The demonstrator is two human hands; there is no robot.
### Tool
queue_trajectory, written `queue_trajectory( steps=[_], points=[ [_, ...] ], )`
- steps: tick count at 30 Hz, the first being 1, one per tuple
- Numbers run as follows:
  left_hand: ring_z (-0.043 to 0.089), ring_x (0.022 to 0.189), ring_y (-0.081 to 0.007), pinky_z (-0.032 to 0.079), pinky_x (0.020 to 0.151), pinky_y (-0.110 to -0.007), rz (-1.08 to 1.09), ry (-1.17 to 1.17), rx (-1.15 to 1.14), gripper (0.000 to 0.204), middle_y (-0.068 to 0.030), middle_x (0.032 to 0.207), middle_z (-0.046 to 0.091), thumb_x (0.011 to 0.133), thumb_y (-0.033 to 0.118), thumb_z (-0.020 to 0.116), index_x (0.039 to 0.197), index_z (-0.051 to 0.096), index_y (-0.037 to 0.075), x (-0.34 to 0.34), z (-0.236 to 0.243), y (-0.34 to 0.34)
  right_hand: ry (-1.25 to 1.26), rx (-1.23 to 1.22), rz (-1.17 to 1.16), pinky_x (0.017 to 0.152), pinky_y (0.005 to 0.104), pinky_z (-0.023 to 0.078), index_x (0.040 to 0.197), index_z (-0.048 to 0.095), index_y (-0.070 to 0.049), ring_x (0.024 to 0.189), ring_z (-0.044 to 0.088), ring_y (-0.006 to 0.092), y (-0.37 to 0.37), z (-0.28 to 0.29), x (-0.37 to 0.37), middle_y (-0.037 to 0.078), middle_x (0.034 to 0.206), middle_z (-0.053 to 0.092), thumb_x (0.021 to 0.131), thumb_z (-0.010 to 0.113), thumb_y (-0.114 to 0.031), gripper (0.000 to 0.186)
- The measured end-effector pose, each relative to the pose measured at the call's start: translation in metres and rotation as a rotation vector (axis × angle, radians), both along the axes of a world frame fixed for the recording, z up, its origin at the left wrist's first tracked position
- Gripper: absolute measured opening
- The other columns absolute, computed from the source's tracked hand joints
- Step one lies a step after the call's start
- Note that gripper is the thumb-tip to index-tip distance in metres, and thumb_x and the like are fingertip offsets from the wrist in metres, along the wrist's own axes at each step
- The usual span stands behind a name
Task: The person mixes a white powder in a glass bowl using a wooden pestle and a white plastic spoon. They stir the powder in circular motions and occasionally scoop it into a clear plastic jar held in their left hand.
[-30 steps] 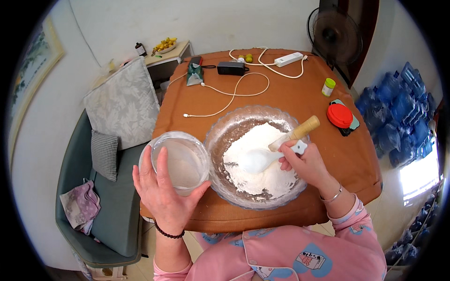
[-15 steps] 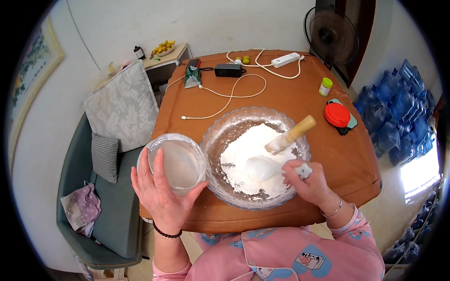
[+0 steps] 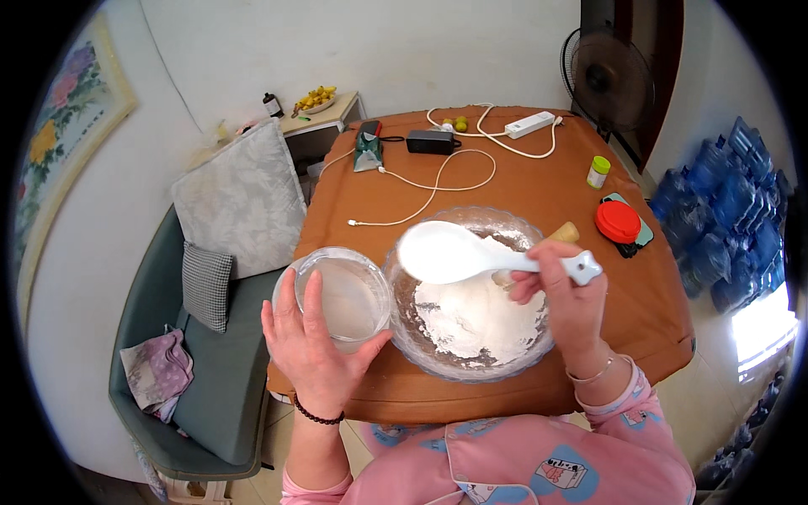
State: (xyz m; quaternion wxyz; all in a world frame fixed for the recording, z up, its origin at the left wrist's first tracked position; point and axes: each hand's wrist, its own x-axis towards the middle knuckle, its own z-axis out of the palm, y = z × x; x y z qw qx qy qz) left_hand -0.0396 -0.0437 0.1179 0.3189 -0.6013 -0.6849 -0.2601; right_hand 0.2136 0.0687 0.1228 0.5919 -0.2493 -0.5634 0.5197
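My left hand (image 3: 320, 358) grips a clear round glass container (image 3: 377, 282) from its near left side, thumb and fingers around the rim. Pale, cloudy content shows inside it. Close by on the right stands a large clear glass bowl (image 3: 406, 324) with a scalloped rim, and a mound of white flour (image 3: 480, 324) lies in it. A white ceramic spoon (image 3: 442, 252) is pinched by its handle in my right hand (image 3: 576, 311), raised above the bowl with its head toward the left. Partly hidden behind that hand, a wooden stick (image 3: 566, 232) leans in the bowl.
Farther back lie a white cable (image 3: 438, 181), a black box (image 3: 430, 142), a green packet (image 3: 368, 156) and a white power strip (image 3: 529, 125). At the right are a green-lidded jar (image 3: 598, 172) and a red round lid (image 3: 618, 221) over a phone.
My right hand has lifted the spoon out of the flour and swung its head up and left. The left hand keeps its hold on the glass container. The whole view has shifted slightly.
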Motion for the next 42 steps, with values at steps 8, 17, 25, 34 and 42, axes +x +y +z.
queue_trajectory(
  steps=[8,17,25,34,42],
  points=[
    [0.048,0.124,-0.0376,0.032,0.101,-0.059,-0.011,-0.038,0.015,0.102,-0.0222,0.136,0.047,0.058,0.056,0.082,0.139,0.041,0.008,0.002,0.002,0.002,-0.439,1.023,0.079,0.057,0.0312,0.052,0.099,0.065,-0.005,0.067,0.065,0.0233,-0.006,0.006,-0.033,0.01,0.083,0.066,0.078,0.071,0.0,0.023],
    [0.047,0.125,-0.0384,0.032,0.103,-0.059,0.004,-0.043,-0.014,0.105,-0.0214,0.136,0.048,0.058,0.058,0.082,0.138,0.042,0.004,0.003,0.002,-0.001,-0.717,0.63,-0.072,0.061,0.0343,0.053,0.091,0.065,-0.004,0.07,0.067,0.0286,0.008,-0.034,0.035,0.012,0.082,0.067,0.082,0.068,-0.002,0.009],
    [0.048,0.125,-0.0383,0.033,0.103,-0.058,0.018,-0.012,-0.02,0.104,-0.0212,0.134,0.05,0.061,0.062,0.078,0.14,0.041,0.005,0.003,0.002,0.001,-0.684,0.475,-0.008,0.06,0.0314,0.052,0.093,0.066,-0.003,0.068,0.068,0.023,0.003,-0.056,0.031,0.011,0.078,0.067,0.087,0.066,-0.006,0.007],
    [0.048,0.125,-0.0385,0.032,0.103,-0.059,0.002,-0.049,0.009,0.099,-0.0245,0.137,0.046,0.061,0.06,0.08,0.137,0.044,0.007,0.003,0.0,0.001,-0.287,-0.278,-0.033,0.053,0.0231,0.052,0.098,0.062,0.004,0.062,0.066,0.0134,0.015,-0.058,0.037,0.01,0.075,0.066,0.098,0.056,-0.016,0.021],
    [0.047,0.126,-0.0377,0.031,0.102,-0.06,-0.025,-0.069,0.015,0.097,-0.0232,0.14,0.044,0.065,0.06,0.078,0.14,0.042,0.01,-0.001,-0.002,0.0,-0.019,0.055,0.018,0.056,0.0274,0.055,0.109,0.057,0.004,0.066,0.068,0.0202,-0.004,-0.011,0.002,0.017,0.085,0.068,0.1,0.053,-0.016,0.022]
  ],
)
